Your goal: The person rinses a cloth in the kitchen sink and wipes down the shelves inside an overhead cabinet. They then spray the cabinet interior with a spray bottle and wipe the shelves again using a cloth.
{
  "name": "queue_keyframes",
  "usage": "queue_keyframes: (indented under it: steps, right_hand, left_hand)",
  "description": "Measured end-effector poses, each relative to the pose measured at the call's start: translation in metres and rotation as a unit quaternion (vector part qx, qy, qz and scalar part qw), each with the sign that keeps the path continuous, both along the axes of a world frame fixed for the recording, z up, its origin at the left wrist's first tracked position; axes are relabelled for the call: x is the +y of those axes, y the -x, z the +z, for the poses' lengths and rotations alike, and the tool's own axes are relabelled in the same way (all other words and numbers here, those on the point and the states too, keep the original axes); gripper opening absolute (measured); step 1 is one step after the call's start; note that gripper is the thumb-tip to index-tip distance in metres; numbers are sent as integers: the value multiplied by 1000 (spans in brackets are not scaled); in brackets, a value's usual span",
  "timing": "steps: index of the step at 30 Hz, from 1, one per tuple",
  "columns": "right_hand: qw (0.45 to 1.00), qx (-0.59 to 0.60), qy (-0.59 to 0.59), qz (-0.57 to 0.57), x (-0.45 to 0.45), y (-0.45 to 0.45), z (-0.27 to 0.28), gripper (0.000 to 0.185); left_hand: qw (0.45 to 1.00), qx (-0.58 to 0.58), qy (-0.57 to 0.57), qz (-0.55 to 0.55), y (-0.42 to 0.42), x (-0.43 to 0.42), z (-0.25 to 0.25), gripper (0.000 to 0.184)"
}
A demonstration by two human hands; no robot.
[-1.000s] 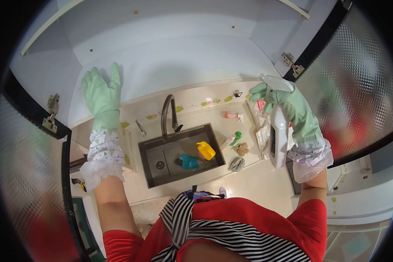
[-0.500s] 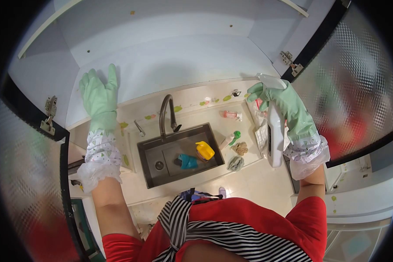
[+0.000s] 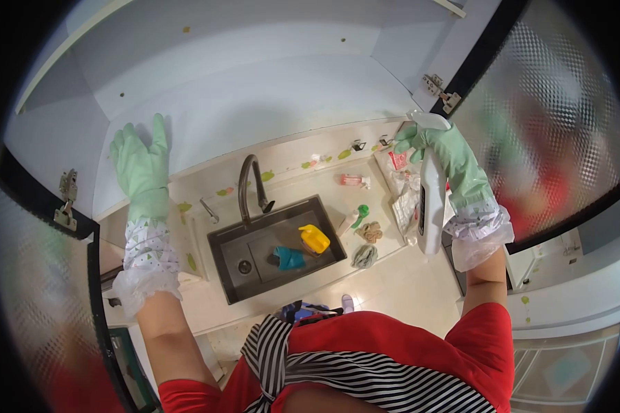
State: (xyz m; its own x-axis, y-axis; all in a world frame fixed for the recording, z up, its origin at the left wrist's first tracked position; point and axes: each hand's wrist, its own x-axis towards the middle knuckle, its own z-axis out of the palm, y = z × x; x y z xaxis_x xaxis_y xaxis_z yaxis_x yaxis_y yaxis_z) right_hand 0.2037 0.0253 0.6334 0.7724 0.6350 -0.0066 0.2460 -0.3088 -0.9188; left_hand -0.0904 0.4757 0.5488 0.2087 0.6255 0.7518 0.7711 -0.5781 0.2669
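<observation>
Before you, the cabinet (image 3: pixel 207 124) stands open above the sink (image 3: pixel 244 241). Your gloved left hand (image 3: pixel 140 168) is spread out at the cabinet's lower front left corner; your gloved right hand (image 3: pixel 456 162) grips the white spray bottle (image 3: pixel 431 213) near the lower front right corner.

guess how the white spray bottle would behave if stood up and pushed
The white spray bottle in the right hand is tall and narrow, so it would probably tip easily. Its smooth sides might slip if wet. The body seems stiff, showing no dents; its fill, hence weight, can't be seen.
</observation>
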Motion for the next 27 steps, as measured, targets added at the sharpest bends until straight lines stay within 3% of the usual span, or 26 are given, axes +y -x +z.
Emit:
queue_keyframes:
  steps: [10, 13, 16, 22, 27]
  right_hand:
    - [999, 7, -38, -33, -19, -26, -13, 48]
    - [994, 21, -31, -98, -20, -27, -6, 66]
    - [995, 7, 6, -100, -25, -32, -4, 69]
    - [980, 8, -111, -164, -29, -31, -18, 72]
    - [981, -1, -108, -159, -33, -43, -25, 69]
  left_hand:
    - [1000, 10, 21, 7, 0, 3, -3, 83]
    - [999, 19, 32, 13, 1, -2, 1, 86]
    - [999, 17, 33, 9, 2, 1, 0, 85]
    - [999, 11, 36, -7, 2, 6, -2, 85]
    - [999, 27, 39, 10, 1, 5, -3, 86]
